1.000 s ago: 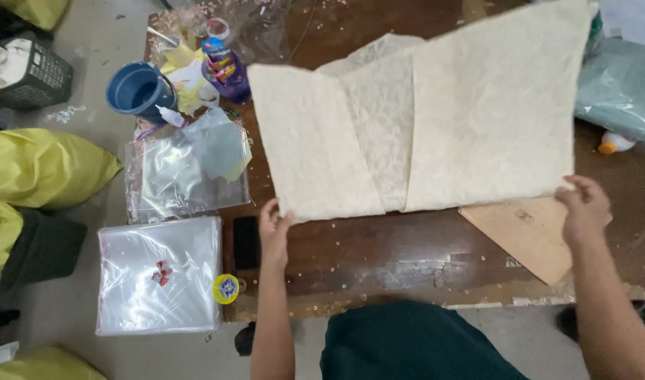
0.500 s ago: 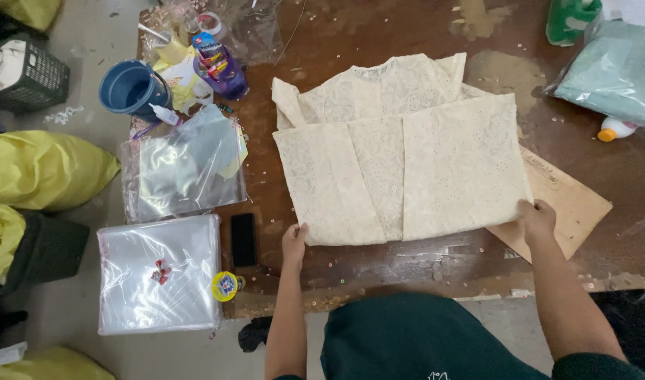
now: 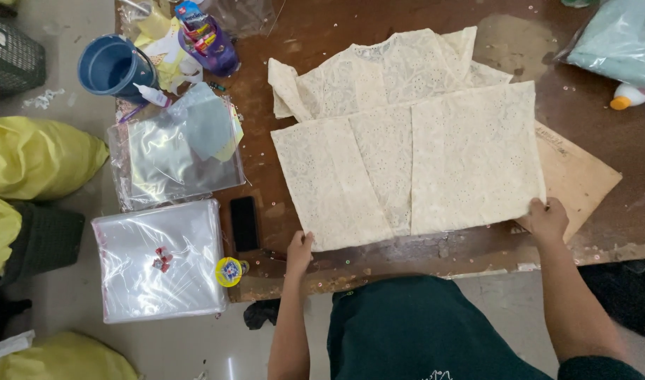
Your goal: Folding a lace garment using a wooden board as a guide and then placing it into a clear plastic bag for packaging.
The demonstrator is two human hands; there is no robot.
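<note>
While both hands pinch its near corners, the cream lace garment lies flat on the brown wooden desk, folded into a rough rectangle. Long axis runs left-right across the desk; folded near edge faces the person, loose sleeve and collar end points away, toward the far side.

Left hand: fingers closed on the near-left corner of the fabric, thumb on top. Right hand: fingers closed on the near-right corner, just over a sheet of brown cardboard that sticks out from under the garment on the right.

Left of the garment: black phone flat on the desk, long axis pointing away from the person. Beyond it, a pile of clear plastic bags. A second stack of clear bags sits off the desk's left edge, small yellow tape roll touching its right side. Blue cup and purple bottle at the far-left corner. Yellow sacks on the floor, well apart.
</note>
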